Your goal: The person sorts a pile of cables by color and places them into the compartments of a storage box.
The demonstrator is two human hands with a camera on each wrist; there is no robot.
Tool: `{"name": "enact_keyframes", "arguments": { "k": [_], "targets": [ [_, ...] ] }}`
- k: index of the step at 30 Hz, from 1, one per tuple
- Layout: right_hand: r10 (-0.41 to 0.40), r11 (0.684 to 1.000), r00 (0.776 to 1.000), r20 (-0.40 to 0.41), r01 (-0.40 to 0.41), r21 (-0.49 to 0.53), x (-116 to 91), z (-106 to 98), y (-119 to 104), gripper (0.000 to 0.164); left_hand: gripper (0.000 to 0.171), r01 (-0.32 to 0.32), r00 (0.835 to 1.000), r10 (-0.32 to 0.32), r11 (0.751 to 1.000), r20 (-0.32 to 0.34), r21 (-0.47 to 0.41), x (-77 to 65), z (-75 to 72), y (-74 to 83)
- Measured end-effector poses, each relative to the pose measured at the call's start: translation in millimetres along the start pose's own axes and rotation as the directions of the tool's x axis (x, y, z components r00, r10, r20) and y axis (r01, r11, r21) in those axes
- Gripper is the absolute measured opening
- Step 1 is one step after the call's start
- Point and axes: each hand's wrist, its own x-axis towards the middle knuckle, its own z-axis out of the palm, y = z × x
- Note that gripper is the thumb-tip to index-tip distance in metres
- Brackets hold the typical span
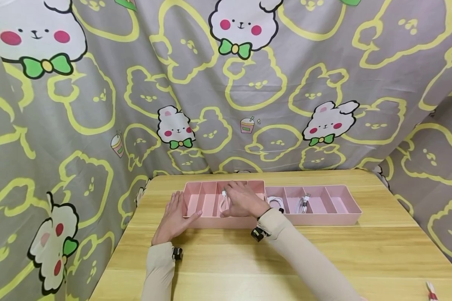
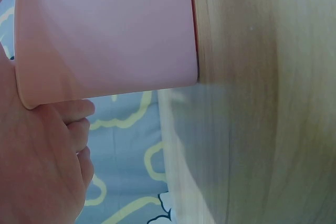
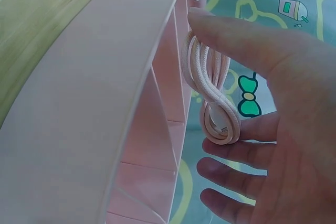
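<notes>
In the head view, my right hand is over the left pink divided box. It pinches a coiled pale pink charging cable between thumb and fingers. The right wrist view shows the braided loops and a white connector held above the compartments. My left hand rests against the box's left end, its fingers along the outside and its thumb at the front rim. In the left wrist view, the palm touches the box's corner. Part of the cable is hidden behind the right hand.
A second pink divided box adjoins the first on the right. It holds a white coiled cable and another bundled cable in separate compartments. A cable end with a red tie lies at the table's lower right. Patterned curtain hangs behind.
</notes>
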Motion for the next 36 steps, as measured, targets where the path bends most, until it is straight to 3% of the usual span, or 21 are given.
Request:
{"name": "enact_keyframes", "arguments": {
  "k": [17, 36],
  "targets": [
    [0.041, 0.999, 0.999, 0.025, -0.041, 0.002, 3.0, 5.8, 1.1, 0.093, 0.117, 0.002, 1.000, -0.002, 1.000, 0.003, 0.005, 0.4, -0.9, 0.9],
    [0.017, 1.000, 1.000, 0.026, -0.017, 0.008, 4.6, 9.5, 0.7, 0.093, 0.117, 0.010, 1.000, -0.010, 1.000, 0.009, -0.002, 1.3, -0.7, 0.7]
  ]
}}
